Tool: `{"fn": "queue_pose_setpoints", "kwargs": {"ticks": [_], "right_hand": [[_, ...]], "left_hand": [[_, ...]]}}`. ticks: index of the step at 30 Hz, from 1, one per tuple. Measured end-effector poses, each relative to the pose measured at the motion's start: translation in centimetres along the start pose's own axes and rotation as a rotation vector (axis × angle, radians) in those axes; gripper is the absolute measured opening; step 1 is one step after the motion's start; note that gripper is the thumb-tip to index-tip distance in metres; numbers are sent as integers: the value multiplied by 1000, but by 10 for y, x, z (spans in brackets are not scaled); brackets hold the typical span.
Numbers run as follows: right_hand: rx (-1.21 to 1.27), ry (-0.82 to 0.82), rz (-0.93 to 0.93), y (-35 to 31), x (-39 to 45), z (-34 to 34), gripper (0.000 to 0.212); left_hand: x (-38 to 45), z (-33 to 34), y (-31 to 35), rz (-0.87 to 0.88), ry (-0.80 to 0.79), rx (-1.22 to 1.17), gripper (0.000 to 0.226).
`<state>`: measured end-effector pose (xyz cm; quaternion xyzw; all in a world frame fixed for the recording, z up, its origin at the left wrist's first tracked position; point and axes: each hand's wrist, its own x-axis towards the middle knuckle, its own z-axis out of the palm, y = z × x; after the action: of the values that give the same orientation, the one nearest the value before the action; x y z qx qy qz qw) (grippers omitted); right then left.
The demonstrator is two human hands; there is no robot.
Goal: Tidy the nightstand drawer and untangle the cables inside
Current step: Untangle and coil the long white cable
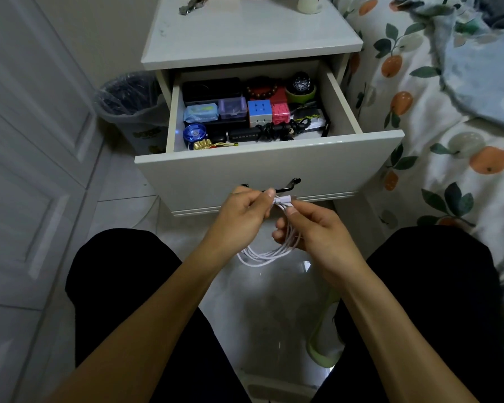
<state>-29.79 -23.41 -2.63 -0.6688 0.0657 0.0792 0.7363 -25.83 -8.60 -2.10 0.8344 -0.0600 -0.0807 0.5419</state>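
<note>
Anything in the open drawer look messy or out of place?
Yes. The black cable at the drawer front lies in a knotted clump across other items, while both hands work on the white cable.

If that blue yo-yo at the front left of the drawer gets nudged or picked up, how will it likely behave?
The blue yo-yo looks round and glossy, so it may roll or slip if nudged. It sits wedged between the drawer front and a wipes pack, which probably limits rolling. It seems rigid and small enough to lift in one hand.
</note>
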Motion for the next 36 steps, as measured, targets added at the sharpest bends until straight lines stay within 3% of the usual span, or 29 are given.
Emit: {"fn": "queue_pose_setpoints", "kwargs": {"ticks": [2,9,14,17,19,22,24,28,31,33,36], "right_hand": [[43,-7,0,-1,1,-1,25],[267,-124,52,-9,1,-7,25],[104,-10,30,-11,2,-8,36],[-76,6,-44,-13,0,-9,31],[-117,4,-71,-15,-1,-10,30],[-122,11,-65,-16,-1,-13,29],[-157,22,-65,-16,0,-15,29],[-237,40,-155,-12,4,-17,34],[-159,-7,-226,-8,6,-14,32],[15,-14,-176,-3,8,-9,25],[189,21,14,5,14,-1,40]], "left_hand": [[0,-1,1,88,19,-5,43],[-3,1,0,81,-35,-196,37],[-3,8,-1,-24,-49,-306,39],[1,6,-1,-155,-81,-322,27],[3,4,0,-224,-143,-316,31],[4,0,0,-174,-188,-178,51],[2,-2,1,-135,-225,-173,51],[1,0,5,-270,-268,-472,41],[3,1,10,-379,-249,-689,38],[4,-2,12,-417,-206,-864,39],[7,-8,12,-430,-84,-1106,40]]}}
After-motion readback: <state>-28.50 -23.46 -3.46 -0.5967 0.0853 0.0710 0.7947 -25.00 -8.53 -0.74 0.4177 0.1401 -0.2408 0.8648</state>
